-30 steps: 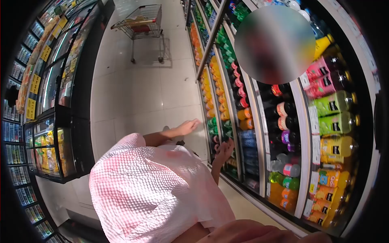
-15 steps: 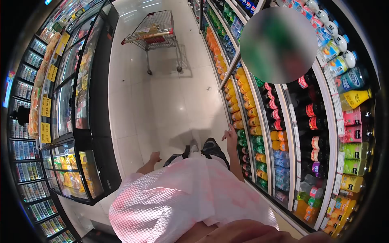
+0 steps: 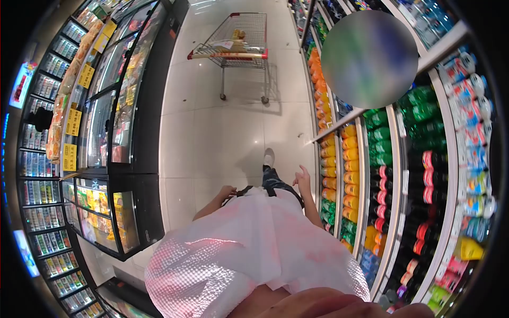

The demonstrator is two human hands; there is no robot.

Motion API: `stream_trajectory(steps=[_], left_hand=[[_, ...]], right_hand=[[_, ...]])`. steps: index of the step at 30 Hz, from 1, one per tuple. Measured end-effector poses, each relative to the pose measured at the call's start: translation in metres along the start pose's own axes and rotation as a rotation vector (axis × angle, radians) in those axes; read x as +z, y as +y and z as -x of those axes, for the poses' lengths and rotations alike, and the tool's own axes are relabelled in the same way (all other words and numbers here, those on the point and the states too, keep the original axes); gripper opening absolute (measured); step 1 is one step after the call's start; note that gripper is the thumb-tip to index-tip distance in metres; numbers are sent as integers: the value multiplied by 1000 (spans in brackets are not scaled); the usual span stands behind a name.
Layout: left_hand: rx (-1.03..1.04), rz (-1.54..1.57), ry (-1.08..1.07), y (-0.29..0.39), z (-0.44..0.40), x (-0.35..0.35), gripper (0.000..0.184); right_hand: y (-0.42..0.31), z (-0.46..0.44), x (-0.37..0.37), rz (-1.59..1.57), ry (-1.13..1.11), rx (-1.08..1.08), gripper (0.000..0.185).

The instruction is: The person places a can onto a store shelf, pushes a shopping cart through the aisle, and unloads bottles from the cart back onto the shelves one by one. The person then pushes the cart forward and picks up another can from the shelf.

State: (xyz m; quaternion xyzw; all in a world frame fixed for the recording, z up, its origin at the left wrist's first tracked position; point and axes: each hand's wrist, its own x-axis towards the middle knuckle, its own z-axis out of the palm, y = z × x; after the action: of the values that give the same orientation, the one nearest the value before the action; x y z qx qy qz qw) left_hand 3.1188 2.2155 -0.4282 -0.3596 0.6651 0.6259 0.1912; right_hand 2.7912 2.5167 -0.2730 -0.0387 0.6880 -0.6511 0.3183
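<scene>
My left hand (image 3: 228, 192) hangs low beside my body, its fingers curled, with nothing visible in them. On the other side my right hand (image 3: 303, 178) is raised a little, fingers apart and holding nothing. It is nearest to the orange drink bottles (image 3: 328, 172) on the right-hand shelves, with a gap between. Ahead on the floor stands a wire shopping cart (image 3: 249, 32) with a red-trimmed handle (image 3: 229, 55), out of reach of both hands. A yellow item (image 3: 239, 35) lies in the cart.
Black glass-front display cases (image 3: 132, 206) line the left, with yellow price signs (image 3: 72, 122) above. Shelves of green bottles (image 3: 421, 103) and dark cola bottles (image 3: 427, 175) run along the right. Pale tiles (image 3: 212, 122) cover the aisle floor. One shoe (image 3: 269, 157) is forward.
The view has turned, so the cart and aisle sit farther right. One foot has swung forward. My left hand has come nearer my body; my right hand stays open.
</scene>
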Motion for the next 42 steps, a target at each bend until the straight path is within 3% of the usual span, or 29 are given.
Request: stream_trajectory(steps=[3,6,7,8,10,13,16,19,22,24,25,26,27,28,29,30,32,35,38,41,42], left_hand=[[-178,-30,64,61,-7,-61,28],[-345,225,278,118,-35,-117,31],[-240,170,330,109,-61,-138,33],[-140,115,379,97,-85,-155,36],[-203,461,516,139,-101,-172,36],[66,201,618,187,-140,-192,32],[342,-75,745,266,-163,-221,38],[509,-367,861,350,-195,-290,51],[607,-447,943,438,-241,-378,55],[622,-581,915,475,-288,-433,59],[627,-640,916,489,-312,-460,61],[623,-658,865,494,-340,-485,65],[617,-675,816,499,-365,-502,70],[490,-788,778,511,-364,-509,77],[355,-1037,707,506,-385,-521,80],[89,-1087,447,535,-375,-522,71],[-27,-1223,216,522,-422,-531,53],[-120,-1225,-204,558,-417,-550,39],[341,-1459,202,543,-401,-547,40],[145,-1209,189,559,-374,-536,45],[170,-1203,220,555,-369,-533,47]], right_hand=[[-31,-87,35,147,-63,17,50],[-90,-160,76,225,-193,-8,45],[-117,-177,91,242,-251,49,44],[-129,-197,104,268,-342,-27,44],[-145,-235,124,321,-528,-174,44],[-185,-287,165,513,-730,-170,48],[-218,-343,216,817,-680,-300,49],[-244,-410,266,962,-480,-807,49],[-272,-477,324,1236,-226,-908,51],[-278,-513,355,1423,-233,-630,58],[-248,-545,362,1448,-214,-680,63],[-234,-564,368,1515,-258,-577,71],[-259,-559,380,1575,-330,-356,77],[-233,-563,383,1531,-177,-449,85],[-249,-563,386,1549,-269,-353,87],[-256,-568,388,1541,-350,-303,84],[-269,-588,383,1516,-445,-144,72],[-256,-621,387,1501,-457,44,53],[-276,-629,403,1515,-489,151,48],[-279,-633,399,1571,-519,175,50],[-270,-633,396,1576,-533,182,50]])
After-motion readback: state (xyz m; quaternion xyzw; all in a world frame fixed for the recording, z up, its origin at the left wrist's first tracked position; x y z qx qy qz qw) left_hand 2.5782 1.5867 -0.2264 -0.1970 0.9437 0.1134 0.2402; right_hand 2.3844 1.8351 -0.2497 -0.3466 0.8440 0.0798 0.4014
